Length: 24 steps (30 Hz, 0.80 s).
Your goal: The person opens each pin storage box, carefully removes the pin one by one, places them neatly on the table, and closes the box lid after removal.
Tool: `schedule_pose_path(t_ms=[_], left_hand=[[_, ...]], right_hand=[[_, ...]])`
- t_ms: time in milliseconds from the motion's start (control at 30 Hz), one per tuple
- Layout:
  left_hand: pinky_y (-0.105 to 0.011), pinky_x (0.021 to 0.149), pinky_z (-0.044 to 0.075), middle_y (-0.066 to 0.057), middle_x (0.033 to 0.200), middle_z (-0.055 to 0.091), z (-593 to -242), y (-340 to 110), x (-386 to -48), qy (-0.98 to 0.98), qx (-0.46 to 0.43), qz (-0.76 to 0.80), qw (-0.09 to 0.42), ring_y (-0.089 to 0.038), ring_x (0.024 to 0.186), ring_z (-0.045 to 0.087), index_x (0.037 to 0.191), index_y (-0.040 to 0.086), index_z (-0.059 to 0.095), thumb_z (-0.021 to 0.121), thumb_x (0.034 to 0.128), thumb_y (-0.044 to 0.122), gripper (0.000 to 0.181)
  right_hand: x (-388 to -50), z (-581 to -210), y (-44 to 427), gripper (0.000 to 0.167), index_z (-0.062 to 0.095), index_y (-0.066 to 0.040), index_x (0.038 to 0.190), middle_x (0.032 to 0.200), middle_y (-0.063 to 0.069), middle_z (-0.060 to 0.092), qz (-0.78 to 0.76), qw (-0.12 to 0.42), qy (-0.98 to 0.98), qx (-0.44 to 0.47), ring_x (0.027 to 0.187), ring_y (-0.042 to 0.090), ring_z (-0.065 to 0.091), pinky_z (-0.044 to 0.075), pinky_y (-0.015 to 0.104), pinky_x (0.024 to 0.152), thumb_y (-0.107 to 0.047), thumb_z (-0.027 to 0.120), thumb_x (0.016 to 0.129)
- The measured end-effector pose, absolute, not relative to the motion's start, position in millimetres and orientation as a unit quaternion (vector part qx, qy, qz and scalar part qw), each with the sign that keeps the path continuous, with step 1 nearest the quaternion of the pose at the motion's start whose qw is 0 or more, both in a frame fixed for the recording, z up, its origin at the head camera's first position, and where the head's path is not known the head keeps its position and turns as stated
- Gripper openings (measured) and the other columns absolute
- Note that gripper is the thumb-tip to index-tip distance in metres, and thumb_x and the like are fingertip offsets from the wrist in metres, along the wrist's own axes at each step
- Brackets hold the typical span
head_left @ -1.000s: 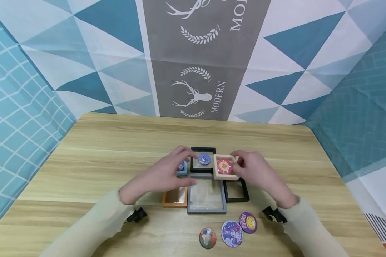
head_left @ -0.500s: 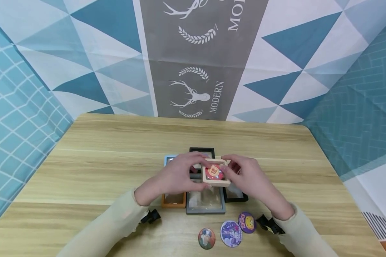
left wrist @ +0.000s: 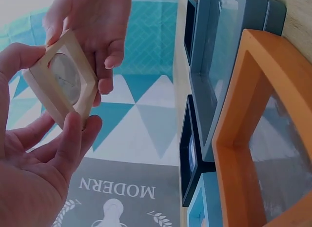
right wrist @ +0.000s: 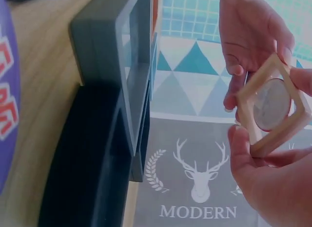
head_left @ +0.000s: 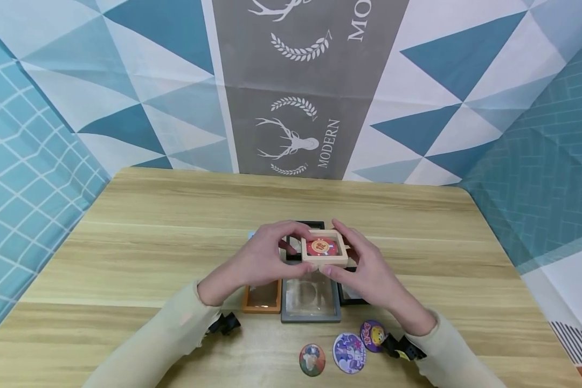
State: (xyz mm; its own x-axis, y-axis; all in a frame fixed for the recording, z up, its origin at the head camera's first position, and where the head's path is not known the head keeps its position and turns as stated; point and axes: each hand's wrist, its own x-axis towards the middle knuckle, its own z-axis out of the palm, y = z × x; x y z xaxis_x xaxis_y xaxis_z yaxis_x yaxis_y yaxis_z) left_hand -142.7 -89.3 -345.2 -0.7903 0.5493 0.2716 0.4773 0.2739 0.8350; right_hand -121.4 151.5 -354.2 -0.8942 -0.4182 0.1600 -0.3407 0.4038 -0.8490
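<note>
Left hand (head_left: 269, 254) and right hand (head_left: 366, 272) pinch a wooden frame (head_left: 325, 261), partly hiding a black frame (head_left: 312, 223). Badges (head_left: 349, 353) lie near a grey frame (head_left: 311, 319).

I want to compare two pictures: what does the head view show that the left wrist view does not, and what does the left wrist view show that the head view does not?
Only the head view: three loose round badges on the table, and the red printed face inside the pale wooden frame.

Only the left wrist view: the pale reverse side inside that frame.

Both: the left hand and right hand holding it, the orange frame and the grey frame.
</note>
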Motion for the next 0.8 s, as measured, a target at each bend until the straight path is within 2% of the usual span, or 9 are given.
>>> schedule_pose_path(t_ms=[133,300,400,600,800], left_hand=[[-0.04,0.082,0.057,0.001,0.113,0.065,-343.7,-89.5,-142.5,0.792,0.317,0.52,0.036,-0.016,0.093,0.063,0.112,0.01,0.066,0.083,0.0768,0.018,0.041],[-0.032,0.083,0.056,0.002,0.11,0.065,-342.1,-89.7,-142.5,0.796,0.315,0.517,0.032,-0.017,0.095,0.064,0.113,0.009,0.065,0.084,0.0757,0.017,0.043],[-0.029,0.083,0.055,0.002,0.11,0.065,-342.6,-89.4,-142.7,0.795,0.319,0.515,0.029,-0.016,0.095,0.064,0.113,0.009,0.065,0.084,0.0761,0.017,0.042],[-0.036,0.086,0.056,0.0,0.11,0.065,-343.0,-89.2,-142.2,0.79,0.323,0.521,0.031,-0.016,0.096,0.064,0.114,0.007,0.063,0.084,0.0761,0.014,0.044],[-0.035,0.088,0.055,0.0,0.111,0.064,-343.9,-89.2,-142.0,0.79,0.322,0.52,0.038,-0.019,0.098,0.064,0.114,0.007,0.063,0.084,0.0757,0.015,0.044]], right_hand=[[-120.7,-358.5,149.3,0.078,0.032,-0.005,0.154,0.145,0.013,0.045,-0.528,0.024,0.817,-0.23,0.126,0.029,0.051,0.041,0.053,0.103,-0.019,0.075,0.09],[-120.6,-362.8,147.7,0.075,0.033,-0.003,0.153,0.144,0.015,0.046,-0.539,0.009,0.808,-0.237,0.126,0.029,0.051,0.04,0.053,0.104,-0.015,0.073,0.091],[-120.2,-364.3,147.6,0.074,0.035,-0.003,0.153,0.141,0.014,0.049,-0.544,-0.002,0.804,-0.241,0.124,0.028,0.053,0.042,0.049,0.103,-0.012,0.073,0.09],[-119.6,-367.0,146.7,0.076,0.036,-0.004,0.153,0.139,0.012,0.05,-0.552,-0.016,0.798,-0.244,0.122,0.025,0.054,0.044,0.037,0.102,-0.01,0.075,0.088],[-119.7,-365.1,148.0,0.078,0.034,-0.006,0.154,0.138,0.01,0.05,-0.547,-0.007,0.802,-0.24,0.121,0.023,0.054,0.044,0.037,0.102,-0.012,0.076,0.088]])
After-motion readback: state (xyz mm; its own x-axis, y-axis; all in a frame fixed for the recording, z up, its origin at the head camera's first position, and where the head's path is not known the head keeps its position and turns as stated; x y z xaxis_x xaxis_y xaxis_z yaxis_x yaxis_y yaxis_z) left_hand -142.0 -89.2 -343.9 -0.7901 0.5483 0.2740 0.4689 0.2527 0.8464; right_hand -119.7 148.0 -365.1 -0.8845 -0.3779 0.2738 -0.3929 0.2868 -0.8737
